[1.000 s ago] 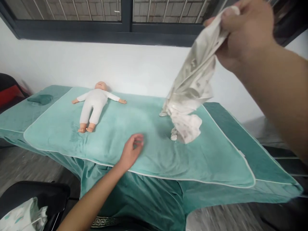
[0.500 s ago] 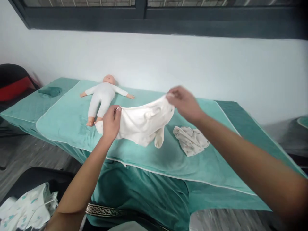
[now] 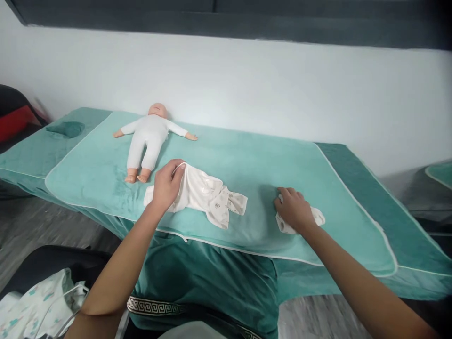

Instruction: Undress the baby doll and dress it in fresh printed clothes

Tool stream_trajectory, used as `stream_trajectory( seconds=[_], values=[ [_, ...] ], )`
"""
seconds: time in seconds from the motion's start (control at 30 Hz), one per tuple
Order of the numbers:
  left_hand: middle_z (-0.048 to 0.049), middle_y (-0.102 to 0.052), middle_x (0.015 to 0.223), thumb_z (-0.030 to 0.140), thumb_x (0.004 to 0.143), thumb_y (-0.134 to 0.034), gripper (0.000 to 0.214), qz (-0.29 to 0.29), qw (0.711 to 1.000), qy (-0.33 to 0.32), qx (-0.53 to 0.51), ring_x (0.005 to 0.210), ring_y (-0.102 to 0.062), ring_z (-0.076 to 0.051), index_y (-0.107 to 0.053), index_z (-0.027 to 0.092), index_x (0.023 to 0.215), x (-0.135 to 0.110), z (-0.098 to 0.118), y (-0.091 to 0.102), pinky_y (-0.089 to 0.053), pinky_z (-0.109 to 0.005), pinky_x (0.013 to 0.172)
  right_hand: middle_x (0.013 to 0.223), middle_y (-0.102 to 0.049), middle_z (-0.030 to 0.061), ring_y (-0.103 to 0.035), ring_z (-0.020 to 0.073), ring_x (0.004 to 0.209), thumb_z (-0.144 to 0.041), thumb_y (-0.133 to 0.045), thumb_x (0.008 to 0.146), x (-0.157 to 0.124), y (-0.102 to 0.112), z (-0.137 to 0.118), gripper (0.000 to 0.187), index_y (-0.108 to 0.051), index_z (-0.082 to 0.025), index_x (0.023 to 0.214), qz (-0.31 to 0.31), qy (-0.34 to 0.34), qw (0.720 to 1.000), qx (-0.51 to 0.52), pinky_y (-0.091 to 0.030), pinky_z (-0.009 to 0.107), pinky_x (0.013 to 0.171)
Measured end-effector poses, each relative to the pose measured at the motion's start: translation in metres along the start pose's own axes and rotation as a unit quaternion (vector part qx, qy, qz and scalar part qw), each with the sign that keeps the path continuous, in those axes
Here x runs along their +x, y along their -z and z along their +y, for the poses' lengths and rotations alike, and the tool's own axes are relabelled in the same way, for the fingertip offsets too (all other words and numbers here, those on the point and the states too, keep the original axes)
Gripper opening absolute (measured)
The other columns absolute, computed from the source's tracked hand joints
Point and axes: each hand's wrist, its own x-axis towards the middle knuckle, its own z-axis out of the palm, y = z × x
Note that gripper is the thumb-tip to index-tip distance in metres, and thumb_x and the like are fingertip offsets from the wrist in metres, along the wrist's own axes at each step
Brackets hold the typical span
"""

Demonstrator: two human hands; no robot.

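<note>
A white baby garment [image 3: 201, 188] with small printed motifs at its right end lies bunched on the green mat. My left hand [image 3: 167, 184] pinches its upper left edge between thumb and fingers. Farther right, my right hand [image 3: 294, 209] rests over a second, smaller white baby garment [image 3: 318, 216], fingers curled down on it; most of that cloth is hidden beneath the hand. Behind my left hand a baby doll [image 3: 148, 134] in a white suit lies on its back, arms spread and feet toward me, touched by neither hand.
The green mat [image 3: 243, 146] with white piping covers a long bed against a white wall [image 3: 226, 80]. At lower left, printed baby clothes [image 3: 38, 301] lie on a black chair [image 3: 70, 256]. A red item [image 3: 14, 122] rests on another chair at far left.
My right hand has let go of the held-up garment and come down to the right onto the smaller one. The first garment's right end has dropped onto the mat.
</note>
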Motion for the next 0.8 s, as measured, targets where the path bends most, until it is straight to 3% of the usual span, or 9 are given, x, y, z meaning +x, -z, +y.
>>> stream_trajectory(
  seconds=[0.2, 0.3, 0.4, 0.47, 0.5, 0.57, 0.67, 0.73, 0.8],
  values=[
    [-0.0051, -0.077, 0.104, 0.041, 0.104, -0.051, 0.032, 0.018, 0.996, -0.080, 0.028, 0.100, -0.070, -0.018, -0.073, 0.018, 0.105, 0.015, 0.021, 0.010, -0.052, -0.029, 0.092, 0.133, -0.064, 0.0165, -0.058, 0.0310, 0.124, -0.026, -0.042, 0.097, 0.009, 0.003, -0.022, 0.044, -0.062, -0.016, 0.134, 0.045, 0.161, 0.979, 0.116, -0.048, 0.045, 0.107],
    [-0.0049, -0.077, 0.104, 0.041, 0.105, -0.050, 0.032, 0.015, 0.991, -0.130, 0.034, 0.099, -0.070, -0.018, -0.073, 0.018, 0.106, 0.023, 0.034, 0.017, -0.053, -0.029, 0.091, 0.141, -0.062, 0.0172, -0.058, 0.0353, 0.129, -0.038, -0.046, 0.098, 0.013, 0.011, -0.040, 0.049, -0.058, -0.018, 0.141, -0.032, 0.153, 0.981, 0.110, -0.047, 0.052, 0.109],
    [-0.0045, -0.077, 0.101, 0.042, 0.105, -0.049, 0.033, -0.005, 0.985, -0.168, 0.047, 0.096, -0.070, -0.017, -0.073, 0.019, 0.105, 0.028, 0.045, 0.021, -0.053, -0.029, 0.088, 0.152, -0.056, 0.0182, -0.051, 0.0437, 0.140, -0.051, -0.052, 0.095, 0.014, 0.031, -0.065, 0.060, -0.053, -0.020, 0.148, -0.126, 0.125, 0.981, 0.075, -0.033, 0.069, 0.118],
    [-0.0042, -0.076, 0.097, 0.044, 0.106, -0.048, 0.035, -0.022, 0.980, -0.188, 0.059, 0.092, -0.070, -0.017, -0.074, 0.020, 0.104, 0.030, 0.051, 0.022, -0.053, -0.029, 0.086, 0.155, -0.054, 0.0175, -0.046, 0.0438, 0.145, -0.054, -0.054, 0.095, 0.013, 0.054, -0.089, 0.062, -0.051, -0.023, 0.149, -0.120, 0.133, 0.977, 0.117, -0.022, 0.073, 0.122],
    [-0.0041, -0.076, 0.095, 0.044, 0.106, -0.048, 0.036, -0.032, 0.978, -0.195, 0.063, 0.091, -0.070, -0.017, -0.074, 0.020, 0.104, 0.030, 0.054, 0.022, -0.053, -0.028, 0.085, 0.154, -0.054, 0.0161, -0.047, 0.0416, 0.145, -0.056, -0.055, 0.095, 0.012, 0.067, -0.103, 0.062, -0.052, -0.025, 0.149, -0.102, 0.150, 0.969, 0.168, -0.024, 0.069, 0.123],
    [-0.0038, -0.076, 0.095, 0.044, 0.106, -0.047, 0.035, -0.045, 0.974, -0.212, 0.065, 0.090, -0.069, -0.016, -0.074, 0.021, 0.105, 0.032, 0.061, 0.021, -0.053, -0.028, 0.084, 0.156, -0.053, 0.0086, -0.051, 0.0335, 0.143, -0.059, -0.059, 0.094, 0.010, 0.090, -0.135, 0.061, -0.051, -0.032, 0.149, -0.091, 0.206, 0.918, 0.326, -0.040, 0.055, 0.120],
    [-0.0032, -0.075, 0.095, 0.041, 0.107, -0.046, 0.033, -0.054, 0.967, -0.240, 0.068, 0.091, -0.069, -0.016, -0.073, 0.021, 0.106, 0.035, 0.072, 0.020, -0.053, -0.028, 0.084, 0.145, -0.062, 0.0047, -0.058, 0.0277, 0.133, -0.056, -0.065, 0.092, 0.016, 0.112, -0.180, 0.053, -0.059, -0.031, 0.139, -0.108, 0.288, 0.825, 0.474, -0.045, 0.045, 0.115],
    [-0.0033, -0.075, 0.095, 0.041, 0.107, -0.045, 0.033, -0.057, 0.962, -0.255, 0.083, 0.091, -0.069, -0.016, -0.072, 0.022, 0.107, 0.038, 0.075, 0.023, -0.052, -0.028, 0.083, 0.118, -0.071, 0.0037, -0.066, 0.0249, 0.110, -0.053, -0.070, 0.088, 0.025, 0.116, -0.198, 0.040, -0.068, -0.025, 0.118, -0.125, 0.276, 0.798, 0.521, -0.052, 0.041, 0.098],
    [-0.0038, -0.074, 0.096, 0.040, 0.108, -0.044, 0.032, -0.057, 0.954, -0.271, 0.114, 0.091, -0.069, -0.016, -0.071, 0.022, 0.110, 0.042, 0.072, 0.030, -0.051, -0.028, 0.082, 0.093, -0.067, 0.0008, -0.063, 0.0197, 0.086, -0.054, -0.076, 0.082, 0.035, 0.119, -0.203, 0.037, -0.066, -0.021, 0.097, -0.139, 0.250, 0.782, 0.553, -0.051, 0.033, 0.078]
  ],
)
